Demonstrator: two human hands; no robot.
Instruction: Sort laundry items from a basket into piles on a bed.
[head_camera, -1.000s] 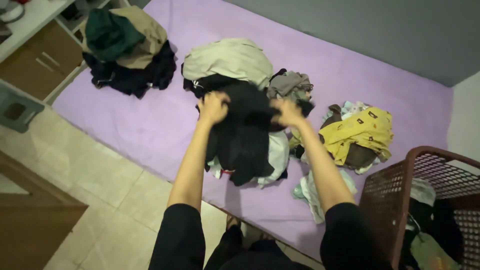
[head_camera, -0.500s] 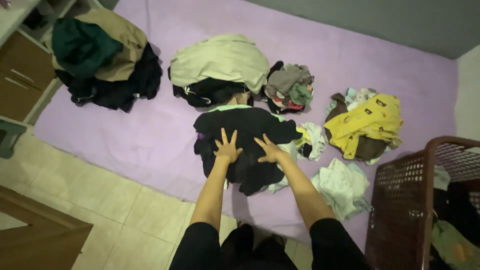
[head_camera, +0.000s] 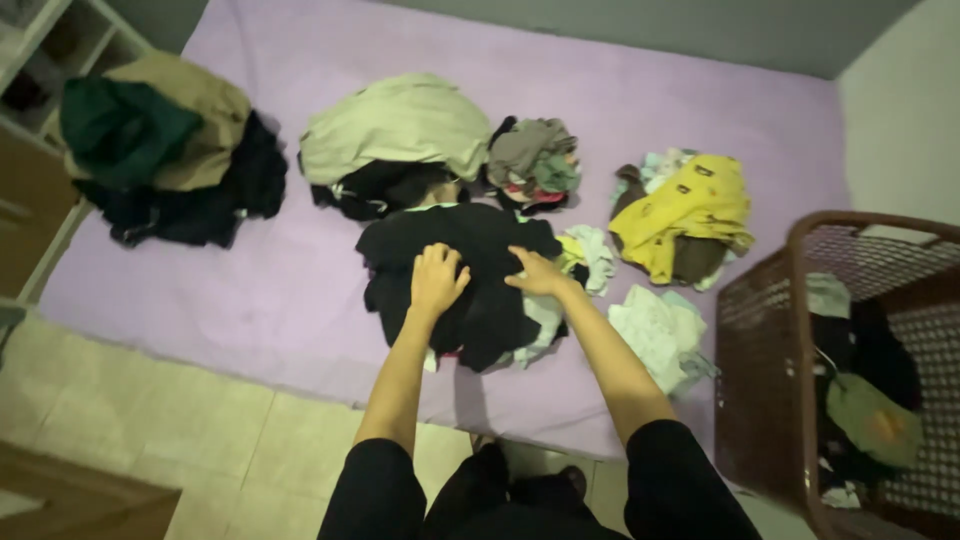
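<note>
Left hand curled, right hand spread flat, both pressing black garment near purple bedsheet's front edge. Advisable: even pressure, smoothing outward.

The bed sheet is plain lilac. The garment under both hands is black, with a pale green edge at its top. Behind it a beige cloth covers dark clothes. The far-left heap is dark green, tan and black. One garment is yellow with small dark motifs. The laundry basket is reddish brown; the floor tiles are cream.
</note>
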